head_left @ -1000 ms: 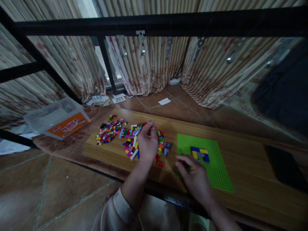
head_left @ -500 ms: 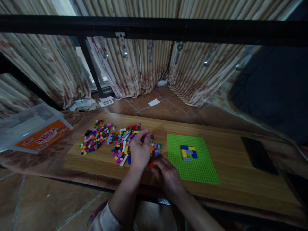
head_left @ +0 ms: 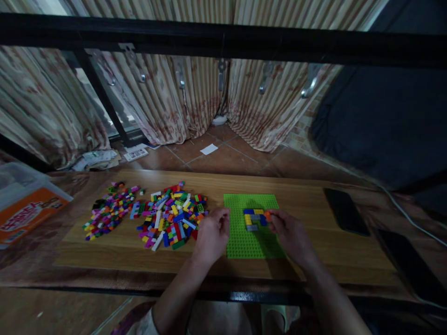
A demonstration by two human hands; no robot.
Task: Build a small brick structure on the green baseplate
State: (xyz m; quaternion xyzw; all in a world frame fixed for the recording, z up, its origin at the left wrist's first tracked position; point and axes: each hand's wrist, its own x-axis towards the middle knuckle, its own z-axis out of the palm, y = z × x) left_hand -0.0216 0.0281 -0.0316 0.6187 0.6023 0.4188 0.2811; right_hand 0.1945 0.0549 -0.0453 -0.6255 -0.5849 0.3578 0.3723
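Observation:
My right hand (head_left: 291,232) pinches an orange toy brick (head_left: 267,216) at the right side of a small group of blue, yellow and grey bricks (head_left: 257,217). Those bricks sit on a green studded baseplate (head_left: 237,246). Whether the orange brick is pressed down on the studs, I cannot tell. Over the baseplate's left edge is my left hand (head_left: 212,235), its fingers curled together; what they hold, if anything, is hidden. Just left of it lies a heap of mixed loose bricks (head_left: 179,217).
A second pile of smaller bricks (head_left: 111,209) lies farther left on the wooden board (head_left: 139,258). Beyond it stands a clear plastic box with an orange label (head_left: 31,214). Two dark phone-like slabs, one a black phone (head_left: 345,211), lie at the right. A black bar (head_left: 223,42) crosses above.
Both hands have moved right, from the brick heap towards the baseplate. The right hand has carried the orange brick to the bricks there. The view has turned rightward.

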